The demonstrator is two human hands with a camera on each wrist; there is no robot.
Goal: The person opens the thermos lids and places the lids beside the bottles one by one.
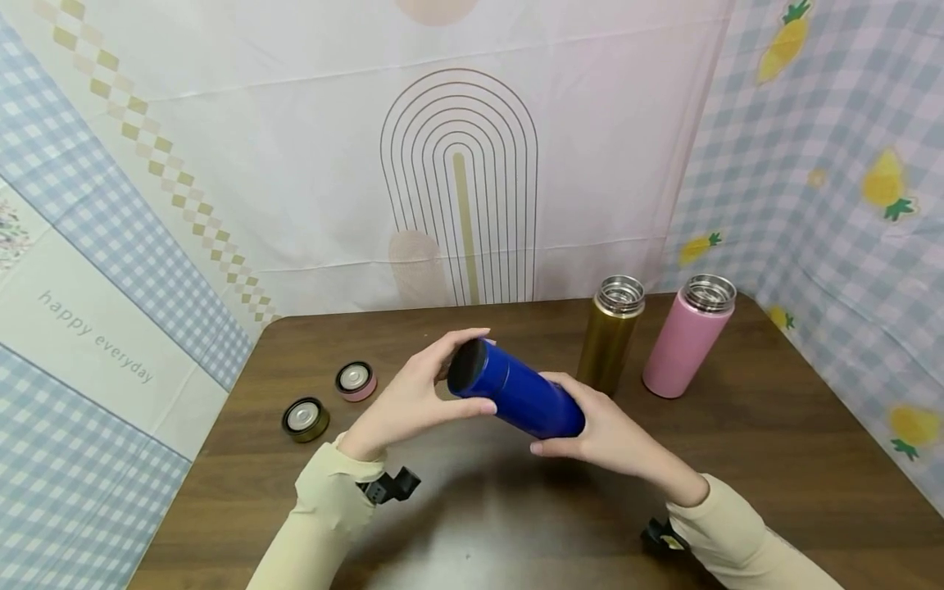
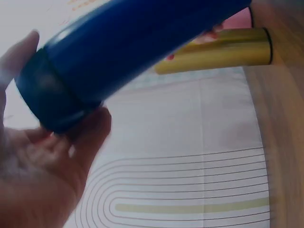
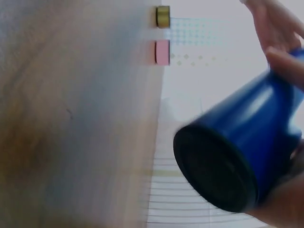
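Note:
A blue thermos point(image 1: 534, 397) is held tilted above the table, its dark-topped lid point(image 1: 468, 366) pointing up and to the left. My left hand point(image 1: 416, 397) grips the lid end, thumb on the near side and fingers round the far side. Lower on the body, my right hand point(image 1: 597, 422) holds the thermos near its base, thumb in front. The right wrist view shows the round black base point(image 3: 216, 168) off the table. A seam runs between lid and body, and the lid is on the bottle.
Behind my right hand stand a gold thermos point(image 1: 608, 344) and a pink thermos point(image 1: 686, 340), both without lids. On the left of the brown table point(image 1: 782, 459) lie a pink lid point(image 1: 356, 381) and a gold lid point(image 1: 305, 419), undersides up. Patterned cloth point(image 1: 310, 205) hangs behind.

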